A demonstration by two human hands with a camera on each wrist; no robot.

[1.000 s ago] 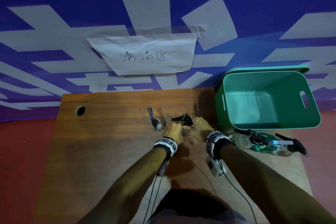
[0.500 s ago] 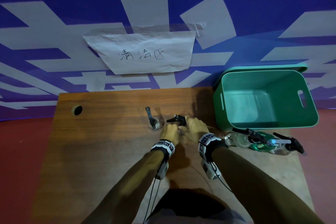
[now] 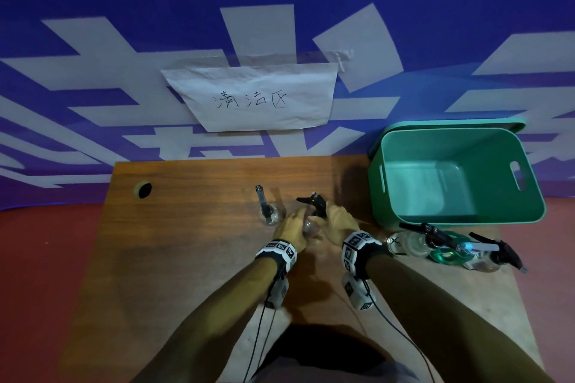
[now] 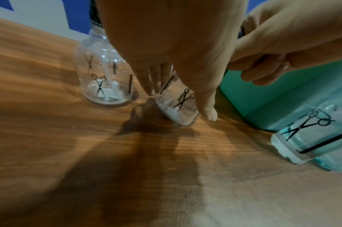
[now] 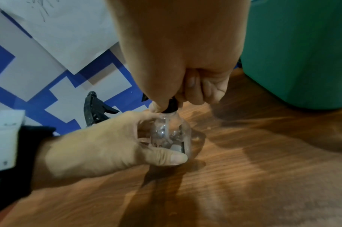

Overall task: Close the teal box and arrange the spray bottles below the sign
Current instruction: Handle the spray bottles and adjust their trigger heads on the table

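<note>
In the middle of the surface (image 3: 186, 258), right under the sign (image 3: 253, 99), both of your hands are wrapped on the same clear spray bottle (image 4: 178, 106). Compared with a second ago, not much has changed: same bottle, same spot, same two-handed hold. The black trigger head (image 3: 314, 204) still sticks up and points left.

Your left hand (image 3: 291, 228) curls round the bottle's body, thumb lying across the glass in the right wrist view. Your right hand (image 3: 337, 225) is closed on the black collar at the neck, fingers tucked under. In the left wrist view the bottle's base looks tilted, with its near edge off the wood, though the shot is blurry.

Just to the left, another clear bottle (image 3: 270, 214) stands upright, close to your left hand, with little scissors printed on it. The teal box (image 3: 457, 174) sits at the back right corner, open, with its lid (image 3: 448, 126) tucked behind it against the wall. In front of the box, three more bottles lie on their sides in a bunch (image 3: 448, 247), one with green liquid, and they're right beside your right forearm. There's also a round cable hole (image 3: 143, 190) far left on the surface.
</note>
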